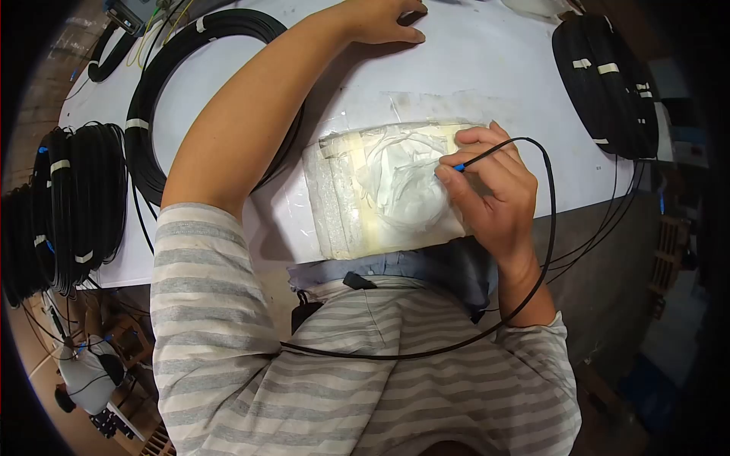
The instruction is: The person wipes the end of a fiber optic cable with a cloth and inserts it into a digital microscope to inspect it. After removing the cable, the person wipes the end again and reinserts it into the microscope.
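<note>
My right hand (487, 186) pinches the blue-tipped end of a thin black cable (546, 228) and presses the tip against a crumpled white cloth (403, 186). The cloth lies on a taped, plastic-covered pad (338, 205) at the near edge of the white table (487, 61). The cable loops out to the right of my hand and runs back across my striped shirt. My left hand (384, 19) reaches far across the table and rests flat on it, fingers curled loosely, holding nothing.
A large black cable coil (152, 114) lies on the table under my left arm. Another coil (608, 83) sits at the far right edge. Several bundled coils (72, 205) hang off the left side. A grey device (129, 14) stands at the far left corner.
</note>
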Motion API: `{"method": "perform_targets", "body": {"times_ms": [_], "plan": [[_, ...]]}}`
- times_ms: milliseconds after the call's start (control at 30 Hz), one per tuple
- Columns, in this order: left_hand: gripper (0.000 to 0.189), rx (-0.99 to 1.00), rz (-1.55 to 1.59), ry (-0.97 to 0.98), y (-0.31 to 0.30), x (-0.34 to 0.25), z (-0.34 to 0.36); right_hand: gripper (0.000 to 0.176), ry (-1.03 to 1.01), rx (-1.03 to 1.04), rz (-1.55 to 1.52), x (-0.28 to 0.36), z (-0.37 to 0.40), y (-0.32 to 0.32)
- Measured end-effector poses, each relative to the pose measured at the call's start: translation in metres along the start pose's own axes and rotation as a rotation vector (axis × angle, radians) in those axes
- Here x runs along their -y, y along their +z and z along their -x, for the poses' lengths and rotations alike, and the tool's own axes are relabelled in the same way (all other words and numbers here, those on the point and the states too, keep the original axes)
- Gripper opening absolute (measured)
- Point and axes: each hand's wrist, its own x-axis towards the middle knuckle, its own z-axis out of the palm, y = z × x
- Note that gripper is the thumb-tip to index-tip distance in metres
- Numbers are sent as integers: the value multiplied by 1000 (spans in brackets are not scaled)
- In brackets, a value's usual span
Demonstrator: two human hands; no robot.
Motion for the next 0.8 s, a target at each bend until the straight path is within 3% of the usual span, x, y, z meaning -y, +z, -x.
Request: {"method": "perform_targets", "body": {"times_ms": [167,333,467,567,667,767,800], "plan": [[64,153,71,-82,-20,-17,-5,12,-26,61,4,10,2,3],[63,44,43,-44,-10,-11,0,12,2,-17,18,2,0,3],[64,10,23,-3,-4,-5,-1,13,-17,57,-19,10,4,5],[65,133,51,-93,-18,-18,-3,13,25,5,-29,4,2,4],[65,49,26,-40,-7,-8,0,12,12,39,15,3,3,4],[70,163,22,-127,-16,-18,-1,12,-5,77,-76,10,2,5],[70,118,-10,-81,-16,-22,1,12,30,84,-126,9,0,2]]}}
